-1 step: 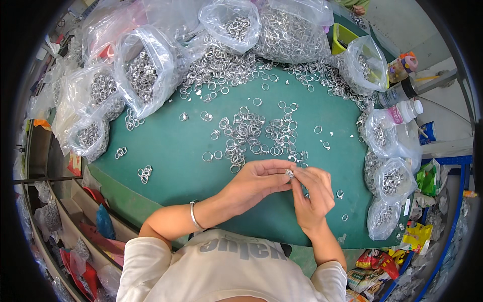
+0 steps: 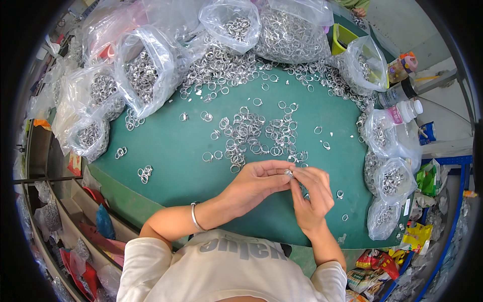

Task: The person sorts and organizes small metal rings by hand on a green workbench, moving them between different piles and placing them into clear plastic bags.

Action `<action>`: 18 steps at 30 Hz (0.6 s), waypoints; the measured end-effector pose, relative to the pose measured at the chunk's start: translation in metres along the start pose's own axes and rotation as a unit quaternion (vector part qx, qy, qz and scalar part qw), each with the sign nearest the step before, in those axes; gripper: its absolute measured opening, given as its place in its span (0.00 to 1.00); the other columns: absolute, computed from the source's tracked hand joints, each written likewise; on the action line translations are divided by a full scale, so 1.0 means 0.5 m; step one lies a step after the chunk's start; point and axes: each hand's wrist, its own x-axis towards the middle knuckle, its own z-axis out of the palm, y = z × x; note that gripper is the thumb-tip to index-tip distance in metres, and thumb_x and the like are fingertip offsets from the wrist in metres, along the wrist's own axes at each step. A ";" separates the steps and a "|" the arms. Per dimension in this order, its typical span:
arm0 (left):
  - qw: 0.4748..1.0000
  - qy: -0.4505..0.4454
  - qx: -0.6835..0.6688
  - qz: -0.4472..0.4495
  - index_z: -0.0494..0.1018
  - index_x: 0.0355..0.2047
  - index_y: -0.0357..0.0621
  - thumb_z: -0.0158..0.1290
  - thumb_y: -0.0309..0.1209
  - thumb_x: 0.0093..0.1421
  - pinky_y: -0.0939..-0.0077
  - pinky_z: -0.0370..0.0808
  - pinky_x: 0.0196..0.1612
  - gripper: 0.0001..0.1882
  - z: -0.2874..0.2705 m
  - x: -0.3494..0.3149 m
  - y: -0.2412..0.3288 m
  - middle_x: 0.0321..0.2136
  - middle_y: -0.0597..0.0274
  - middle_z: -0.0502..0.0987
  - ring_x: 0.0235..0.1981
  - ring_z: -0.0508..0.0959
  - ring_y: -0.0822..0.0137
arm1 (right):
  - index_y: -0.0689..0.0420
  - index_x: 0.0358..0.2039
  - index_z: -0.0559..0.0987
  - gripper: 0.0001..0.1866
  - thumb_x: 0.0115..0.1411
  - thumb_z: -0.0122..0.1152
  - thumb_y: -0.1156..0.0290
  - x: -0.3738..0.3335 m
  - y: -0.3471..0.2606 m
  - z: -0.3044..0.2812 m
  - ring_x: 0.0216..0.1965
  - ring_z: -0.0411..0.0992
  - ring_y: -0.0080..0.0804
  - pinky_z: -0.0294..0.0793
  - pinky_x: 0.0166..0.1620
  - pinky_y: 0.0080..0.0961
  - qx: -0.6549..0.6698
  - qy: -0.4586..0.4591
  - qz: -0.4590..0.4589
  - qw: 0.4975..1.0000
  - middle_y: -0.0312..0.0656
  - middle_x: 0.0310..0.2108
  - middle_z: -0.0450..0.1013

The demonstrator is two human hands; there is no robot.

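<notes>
A small silver ring (image 2: 288,173) sits pinched between the fingertips of my two hands, low over the green tabletop. My left hand (image 2: 254,187), with a metal bangle at the wrist, grips it from the left between thumb and fingers. From the right, the thumb and fingers of my right hand (image 2: 313,195) close on it too. Much of the ring is hidden by my fingers. Just beyond my hands lies a loose heap of silver rings (image 2: 244,132), with a smaller cluster (image 2: 282,135) at its right.
Clear plastic bags of rings line the table's far side, including a large bag (image 2: 292,35) and an open one (image 2: 143,75). More bags (image 2: 392,178) stand along the right edge, near a white bottle (image 2: 406,110). Another person's hand (image 2: 358,11) shows at the far right.
</notes>
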 end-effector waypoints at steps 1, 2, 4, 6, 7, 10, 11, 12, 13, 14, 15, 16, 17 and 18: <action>1.000 0.002 0.000 0.013 0.69 0.51 0.34 0.51 0.22 0.61 0.70 0.74 0.51 0.17 0.001 -0.002 -0.001 0.45 0.56 0.75 0.47 0.75 0.67 | 0.65 0.34 0.79 0.13 0.44 0.65 0.86 -0.001 -0.001 0.000 0.36 0.74 0.43 0.73 0.43 0.33 0.015 -0.004 0.004 1.000 0.47 0.36 0.77; 1.000 0.005 0.000 0.027 0.69 0.51 0.34 0.51 0.21 0.61 0.71 0.73 0.51 0.17 0.002 -0.005 -0.002 0.45 0.56 0.75 0.48 0.75 0.68 | 0.65 0.34 0.79 0.13 0.44 0.65 0.86 -0.001 -0.004 -0.002 0.37 0.74 0.42 0.73 0.43 0.33 0.045 -0.005 0.022 0.999 0.47 0.37 0.76; 0.997 0.020 0.057 0.048 0.69 0.51 0.35 0.52 0.20 0.60 0.73 0.72 0.50 0.18 0.010 -0.012 0.003 0.45 0.56 0.75 0.47 0.75 0.69 | 0.65 0.34 0.78 0.14 0.44 0.65 0.86 -0.001 -0.011 -0.007 0.37 0.74 0.42 0.73 0.44 0.32 0.106 -0.008 0.060 0.993 0.47 0.39 0.75; 0.982 0.045 0.171 0.064 0.68 0.51 0.35 0.53 0.17 0.58 0.75 0.72 0.48 0.20 0.033 -0.025 0.017 0.44 0.57 0.75 0.47 0.74 0.69 | 0.65 0.36 0.78 0.15 0.45 0.65 0.85 -0.004 -0.016 -0.011 0.38 0.74 0.40 0.73 0.44 0.31 0.162 -0.004 0.117 0.980 0.48 0.40 0.73; 0.967 0.054 0.222 0.109 0.68 0.51 0.35 0.54 0.16 0.56 0.75 0.71 0.46 0.21 0.039 -0.030 0.015 0.44 0.56 0.75 0.46 0.74 0.70 | 0.65 0.37 0.78 0.15 0.45 0.65 0.85 -0.007 -0.018 -0.013 0.39 0.73 0.39 0.73 0.44 0.31 0.188 -0.001 0.147 0.971 0.48 0.41 0.73; 0.917 0.057 0.331 0.216 0.65 0.51 0.36 0.55 0.13 0.52 0.77 0.70 0.41 0.25 0.041 -0.035 0.004 0.42 0.55 0.75 0.41 0.74 0.71 | 0.64 0.38 0.77 0.16 0.46 0.65 0.84 -0.009 -0.008 -0.018 0.40 0.73 0.37 0.73 0.43 0.29 0.180 -0.060 0.097 0.977 0.48 0.41 0.71; 0.913 0.058 0.340 0.216 0.66 0.51 0.37 0.55 0.13 0.52 0.77 0.70 0.41 0.25 0.041 -0.038 0.004 0.42 0.55 0.75 0.41 0.74 0.71 | 0.64 0.38 0.77 0.16 0.46 0.65 0.84 -0.010 -0.009 -0.018 0.40 0.73 0.37 0.73 0.43 0.28 0.183 -0.059 0.097 0.976 0.48 0.41 0.71; 0.910 0.060 0.349 0.216 0.66 0.50 0.37 0.54 0.12 0.52 0.77 0.70 0.41 0.24 0.044 -0.041 0.006 0.42 0.55 0.75 0.41 0.74 0.71 | 0.64 0.38 0.77 0.16 0.47 0.65 0.84 -0.013 -0.010 -0.019 0.40 0.73 0.36 0.73 0.42 0.27 0.186 -0.058 0.098 0.976 0.47 0.41 0.71; 0.906 0.063 0.359 0.216 0.67 0.50 0.37 0.54 0.12 0.52 0.78 0.70 0.41 0.24 0.045 -0.044 0.008 0.42 0.56 0.75 0.41 0.74 0.71 | 0.63 0.38 0.77 0.15 0.47 0.66 0.84 -0.015 -0.012 -0.019 0.41 0.73 0.36 0.73 0.42 0.26 0.190 -0.057 0.098 0.975 0.47 0.41 0.71; 0.885 0.062 0.402 0.225 0.67 0.49 0.37 0.54 0.12 0.52 0.77 0.70 0.42 0.23 0.043 -0.047 0.008 0.42 0.56 0.75 0.42 0.74 0.70 | 0.64 0.37 0.78 0.15 0.47 0.66 0.84 -0.015 -0.016 -0.018 0.40 0.72 0.36 0.73 0.42 0.26 0.193 -0.056 0.110 0.973 0.47 0.41 0.71; 0.863 0.060 0.444 0.234 0.68 0.49 0.37 0.54 0.12 0.52 0.77 0.71 0.42 0.23 0.042 -0.051 0.009 0.42 0.57 0.75 0.43 0.74 0.70 | 0.64 0.36 0.78 0.14 0.47 0.66 0.84 -0.014 -0.023 -0.018 0.40 0.72 0.35 0.73 0.42 0.26 0.197 -0.055 0.122 0.971 0.47 0.41 0.71; 0.839 0.057 0.484 0.242 0.69 0.48 0.37 0.55 0.12 0.52 0.76 0.71 0.43 0.22 0.041 -0.054 0.009 0.42 0.57 0.75 0.43 0.74 0.69 | 0.64 0.36 0.78 0.13 0.47 0.66 0.84 -0.014 -0.028 -0.018 0.40 0.72 0.35 0.73 0.42 0.26 0.199 -0.053 0.135 0.969 0.47 0.41 0.71; 0.842 0.051 0.479 0.241 0.69 0.48 0.37 0.55 0.12 0.52 0.76 0.71 0.44 0.22 0.040 -0.053 0.008 0.42 0.57 0.75 0.44 0.74 0.69 | 0.64 0.35 0.78 0.13 0.47 0.66 0.84 -0.018 -0.026 -0.018 0.40 0.72 0.34 0.73 0.42 0.26 0.216 -0.052 0.146 0.964 0.47 0.41 0.70; 0.846 0.046 0.474 0.241 0.70 0.47 0.37 0.55 0.12 0.52 0.76 0.71 0.45 0.21 0.038 -0.052 0.007 0.42 0.58 0.75 0.44 0.74 0.68 | 0.64 0.35 0.78 0.12 0.48 0.65 0.84 -0.024 -0.021 -0.017 0.40 0.72 0.34 0.73 0.42 0.26 0.233 -0.051 0.157 0.958 0.46 0.41 0.70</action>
